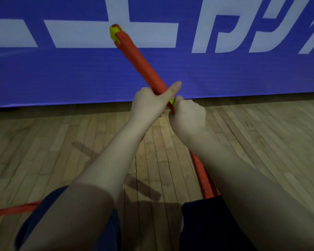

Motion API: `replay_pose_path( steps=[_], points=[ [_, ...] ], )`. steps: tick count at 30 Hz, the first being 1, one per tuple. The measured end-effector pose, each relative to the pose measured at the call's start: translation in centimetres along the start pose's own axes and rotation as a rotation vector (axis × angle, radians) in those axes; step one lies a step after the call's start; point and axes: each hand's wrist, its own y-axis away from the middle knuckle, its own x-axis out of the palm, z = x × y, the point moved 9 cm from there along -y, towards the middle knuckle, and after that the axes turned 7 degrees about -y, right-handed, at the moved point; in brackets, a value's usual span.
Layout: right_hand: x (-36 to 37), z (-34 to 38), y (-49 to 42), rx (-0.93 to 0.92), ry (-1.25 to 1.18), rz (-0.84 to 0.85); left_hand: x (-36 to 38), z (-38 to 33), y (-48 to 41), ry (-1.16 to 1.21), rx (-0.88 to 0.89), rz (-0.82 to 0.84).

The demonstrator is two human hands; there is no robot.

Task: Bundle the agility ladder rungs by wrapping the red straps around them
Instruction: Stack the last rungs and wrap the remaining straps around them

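Observation:
The bundle of yellow ladder rungs [134, 55], wound in red strap, slants up and away to the left; its yellow tip shows at the top. My left hand [149, 102] grips the bundle near its lower end, thumb stretched along it. Just to the right, my right hand [188, 115] is curled round the red strap where it meets the bundle. A bit of yellow shows between the hands. From under my right wrist the loose red strap [205, 180] runs down towards my legs. Another stretch of strap [14, 210] lies on the floor at the lower left.
A blue banner [80, 73] with large white lettering stands right behind the bundle. The floor [62, 142] is pale wooden boards. My dark-clothed legs fill the bottom of the view.

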Motion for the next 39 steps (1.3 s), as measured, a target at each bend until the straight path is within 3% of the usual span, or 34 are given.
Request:
replay_pose_path(
  steps=[3, 5, 8, 11, 15, 19, 24, 31, 39],
  points=[
    [0.0, 1.2, 0.3, -0.089, 0.078, -0.038, 0.2, 0.9, -0.6, 0.124, -0.053, 0.015],
    [0.2, 0.6, 0.2, -0.060, -0.042, -0.009, 0.0, 1.1, -1.0, 0.228, -0.070, 0.040],
    [1.7, -1.0, -0.1, 0.115, -0.631, 0.209, -0.3, 0.1, -1.2, 0.353, -0.004, 0.141],
    [2.8, 0.2, 0.8, 0.105, -1.130, 0.513, -0.3, -0.9, -0.7, 0.379, 0.057, 0.254],
    [3.7, 0.4, 2.2, 0.195, -1.434, 0.806, -0.3, -0.9, -0.2, 0.409, 0.071, 0.364],
    [3.4, -0.2, 1.7, 0.201, -1.412, 0.703, -0.8, -0.8, -0.2, 0.315, 0.108, 0.405],
    [2.6, -1.3, 1.1, 0.198, -1.428, 0.640, -0.9, -0.3, 0.4, 0.181, 0.149, 0.585],
    [2.4, -3.9, 0.2, 0.277, -1.377, 0.471, -0.1, 0.7, 0.0, 0.136, 0.090, 0.584],
    [2.0, -4.4, -0.3, 0.262, -1.327, 0.387, 0.2, 1.0, 0.3, 0.092, 0.037, 0.620]
  ],
)
